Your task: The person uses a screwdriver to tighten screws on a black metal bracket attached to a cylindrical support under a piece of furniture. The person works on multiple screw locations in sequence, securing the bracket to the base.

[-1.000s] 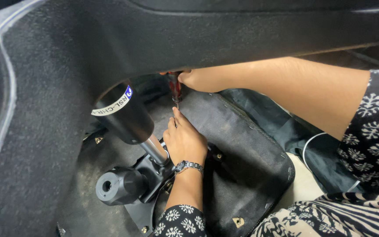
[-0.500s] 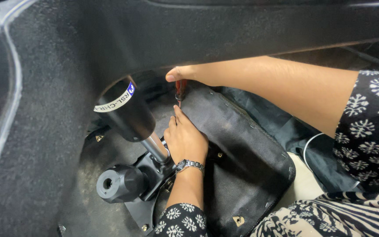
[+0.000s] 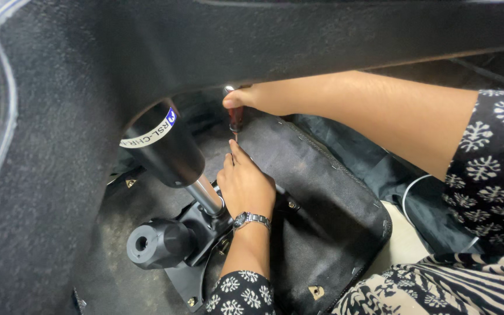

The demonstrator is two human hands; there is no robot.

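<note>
My right hand [image 3: 259, 97] reaches in from the right and is closed over the top of a red-handled screwdriver [image 3: 235, 120] that stands nearly upright. Its tip points down at the black fabric underside of an overturned chair seat [image 3: 328, 204]. My left hand [image 3: 245, 184], with a wristwatch, comes up from below. Its fingertips touch the shaft near the tip, which they partly hide. Just left of this hand are the chair's black gas cylinder [image 3: 164, 149] with a white label and its shiny rod [image 3: 207, 198].
A black round knob [image 3: 154, 244] and the metal mechanism plate [image 3: 199, 245] lie below the cylinder. Dark carpet-like surfaces [image 3: 48, 146] curve around the left and top. Dark cloth and a pale cushion edge [image 3: 401, 242] lie at the right.
Both hands stay almost where they were. My right hand has shifted slightly on the screwdriver handle, and the view has moved a little.
</note>
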